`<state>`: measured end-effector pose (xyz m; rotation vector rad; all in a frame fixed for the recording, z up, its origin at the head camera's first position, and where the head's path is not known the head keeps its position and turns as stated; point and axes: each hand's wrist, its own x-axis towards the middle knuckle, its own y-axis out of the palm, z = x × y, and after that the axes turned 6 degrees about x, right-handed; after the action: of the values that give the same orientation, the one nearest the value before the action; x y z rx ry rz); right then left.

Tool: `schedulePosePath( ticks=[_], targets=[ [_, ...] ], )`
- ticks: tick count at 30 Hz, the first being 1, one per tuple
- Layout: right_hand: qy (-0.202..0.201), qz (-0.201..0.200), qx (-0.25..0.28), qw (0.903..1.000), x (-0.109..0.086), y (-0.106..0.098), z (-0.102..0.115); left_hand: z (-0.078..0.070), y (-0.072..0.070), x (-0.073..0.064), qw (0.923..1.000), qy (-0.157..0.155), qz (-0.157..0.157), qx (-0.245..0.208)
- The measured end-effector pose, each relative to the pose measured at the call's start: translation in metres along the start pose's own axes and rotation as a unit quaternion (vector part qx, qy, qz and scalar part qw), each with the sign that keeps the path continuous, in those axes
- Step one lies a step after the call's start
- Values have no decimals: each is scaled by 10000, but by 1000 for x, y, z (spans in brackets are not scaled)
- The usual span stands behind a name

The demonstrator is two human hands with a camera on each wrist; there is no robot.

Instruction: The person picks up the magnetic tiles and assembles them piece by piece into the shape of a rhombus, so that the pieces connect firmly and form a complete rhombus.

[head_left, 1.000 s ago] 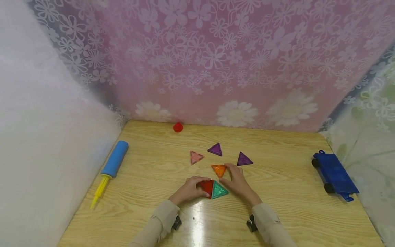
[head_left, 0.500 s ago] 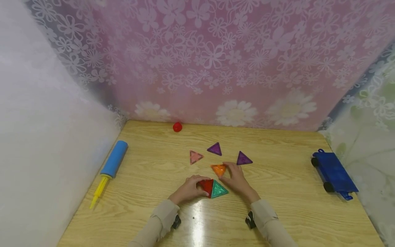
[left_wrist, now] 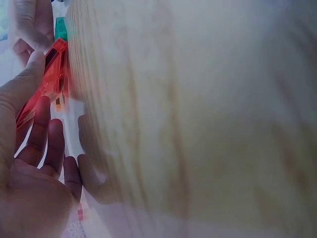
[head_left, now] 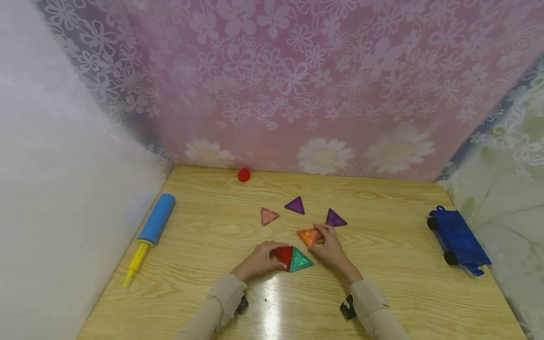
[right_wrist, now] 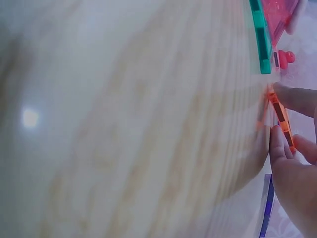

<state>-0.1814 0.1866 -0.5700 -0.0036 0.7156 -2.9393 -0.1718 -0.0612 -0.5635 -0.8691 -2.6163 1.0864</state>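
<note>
In the head view, my left hand (head_left: 260, 259) grips a red triangular magnetic tile (head_left: 284, 257) between thumb and fingers. Edge to edge with it lies a green triangular tile (head_left: 301, 260), flat on the table. My right hand (head_left: 333, 250) pinches an orange triangular tile (head_left: 308, 236) just beyond the green one. From the right wrist, the orange tile (right_wrist: 281, 119) looks tilted against the table, fingertips at its edges, and apart from the green tile (right_wrist: 261, 37). The left wrist view shows the left thumb and fingers on the red tile (left_wrist: 52, 74).
Beyond the hands lie a pink triangular tile (head_left: 268, 216) and two purple ones, one farther back (head_left: 295, 205) and another purple tile (head_left: 335, 218) near the right fingers. A small red object (head_left: 244, 175) sits at the back. A blue-and-yellow pump (head_left: 158, 219) lies left, a blue toy vehicle (head_left: 461, 238) right.
My right hand has shifted slightly right and toward me with the orange tile, which has turned a little. The left hand and the red and green tiles have stayed in place.
</note>
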Motion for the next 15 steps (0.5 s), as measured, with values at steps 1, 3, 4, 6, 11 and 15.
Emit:
schedulePosePath(
  ticks=[1,3,4,6,11,15],
  targets=[
    [56,17,-4,10000,0,0,1,0,0,0,10000,-22,5,-26],
    [125,88,61,9999,-1,-1,2,0,-1,0,9999,-54,13,-109],
    [131,128,109,9998,-1,-2,3,0,-1,0,9998,-76,21,-159],
    [123,197,214,9995,-2,-3,3,0,-1,1,9996,-99,27,-250],
    [-5,235,575,9981,-8,-4,3,0,-2,2,9992,-113,14,-371],
    [-73,217,952,9952,-14,-3,3,-1,-3,2,9991,-99,-27,-402]
  ],
)
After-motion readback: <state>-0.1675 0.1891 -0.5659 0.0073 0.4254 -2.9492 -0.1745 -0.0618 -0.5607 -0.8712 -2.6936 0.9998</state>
